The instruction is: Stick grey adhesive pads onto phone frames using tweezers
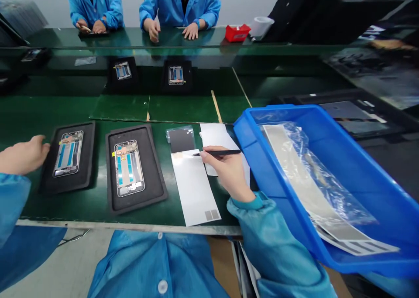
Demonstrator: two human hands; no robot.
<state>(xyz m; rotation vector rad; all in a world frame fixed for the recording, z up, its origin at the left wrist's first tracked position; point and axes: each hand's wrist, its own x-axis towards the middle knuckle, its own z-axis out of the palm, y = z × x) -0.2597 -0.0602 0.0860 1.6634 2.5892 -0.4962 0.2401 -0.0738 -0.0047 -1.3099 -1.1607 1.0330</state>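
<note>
At the far left, the left hand (22, 155) is laid palm-down with its fingers loosely together, nothing being gripped, and its fingertips are placed at the rim of a black rubber tray (70, 184). A phone frame (68, 153) is seated in that tray. A second black rubber tray (113, 180) is set just beside it, with a similar phone frame (129, 168) seated inside, and both trays are laid on a green bench mat (29, 206). Further right, a clear packet with a dark sheet (180, 139) is placed at the top end of a long white sheet (193, 189), and a second white sheet (212, 143) is partly covered by the right hand (231, 173). A slim black stylus (222, 152) is pinched between that hand's thumb and fingers, with its tip held over the upper part of the long white sheet; whether contact is made cannot be told. Silver sheets in clear plastic (294, 167) are held in a blue plastic crate (262, 119) at the far right. Across the far bench, a co-worker's hands (88, 26) and another co-worker's hands (170, 31) are seen, with a red box (237, 32) and a white roll (262, 27) to their right.
</note>
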